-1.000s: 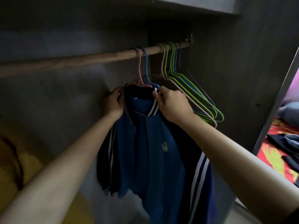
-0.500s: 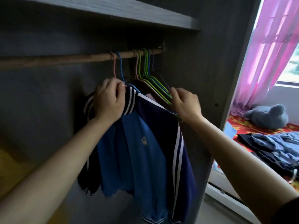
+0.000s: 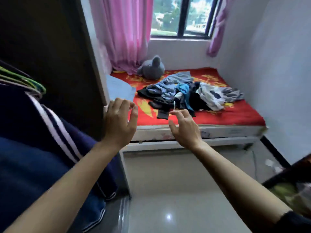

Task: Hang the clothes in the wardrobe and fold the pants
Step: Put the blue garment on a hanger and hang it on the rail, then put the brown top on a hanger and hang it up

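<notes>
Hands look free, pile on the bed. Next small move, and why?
Probably reach the right hand forward to the clothes pile on the bed and take one piece. It and the left hand hold nothing, and the blue shirt already hangs in the wardrobe.

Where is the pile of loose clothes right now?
In the head view the clothes pile lies mid-frame on the red bed cover, just right of and nearer than the grey plush toy, under the window.

Bare floor point(image 3: 176, 190) leads to the far bed point(image 3: 235, 115). The wardrobe wall point(image 3: 67, 64) blocks the left; clothes pile point(image 3: 185, 93) covers the bed.
</notes>
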`<act>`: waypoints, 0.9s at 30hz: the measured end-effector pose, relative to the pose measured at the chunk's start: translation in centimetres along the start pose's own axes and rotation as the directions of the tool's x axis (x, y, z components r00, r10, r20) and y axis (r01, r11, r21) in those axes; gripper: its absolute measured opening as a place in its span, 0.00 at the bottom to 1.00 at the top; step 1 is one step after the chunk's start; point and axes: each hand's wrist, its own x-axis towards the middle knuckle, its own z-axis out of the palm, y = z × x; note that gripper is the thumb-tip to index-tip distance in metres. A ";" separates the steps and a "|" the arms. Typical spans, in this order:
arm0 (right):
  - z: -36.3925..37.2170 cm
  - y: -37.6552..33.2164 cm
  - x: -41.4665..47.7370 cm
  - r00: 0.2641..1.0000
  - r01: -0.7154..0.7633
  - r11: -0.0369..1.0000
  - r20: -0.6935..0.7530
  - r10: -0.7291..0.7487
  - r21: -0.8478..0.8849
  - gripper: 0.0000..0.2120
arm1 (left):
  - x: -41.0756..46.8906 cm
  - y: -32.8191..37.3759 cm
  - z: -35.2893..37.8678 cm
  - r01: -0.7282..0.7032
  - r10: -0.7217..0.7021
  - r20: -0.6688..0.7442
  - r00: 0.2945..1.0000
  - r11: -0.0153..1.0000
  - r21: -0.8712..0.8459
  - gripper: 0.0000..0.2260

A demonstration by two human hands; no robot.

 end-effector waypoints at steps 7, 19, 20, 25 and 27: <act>-10.4 12.3 -12.4 0.898 -0.439 0.882 -0.133 0.420 -0.171 0.16 | -3.3 11.4 12.6 -0.006 0.096 0.327 0.940 0.964 -0.265 0.13; -22.9 25.1 -26.7 0.666 -0.726 0.687 -0.290 0.687 -0.039 0.18 | -7.5 35.5 19.2 -0.311 0.455 0.391 0.800 0.872 -0.377 0.14; -23.7 26.6 -27.9 0.652 -0.740 0.671 -0.281 0.705 -0.033 0.19 | -8.2 37.5 20.0 -0.323 0.466 0.400 0.789 0.869 -0.375 0.15; -28.4 34.0 -34.8 0.596 -0.795 0.603 -0.261 0.759 -0.061 0.19 | -12.2 47.7 25.0 -0.387 0.528 0.425 0.735 0.842 -0.377 0.16; -30.7 36.4 -38.4 0.546 -0.835 0.545 -0.257 0.798 -0.081 0.18 | -14.5 51.7 26.9 -0.377 0.530 0.491 0.692 0.845 -0.380 0.14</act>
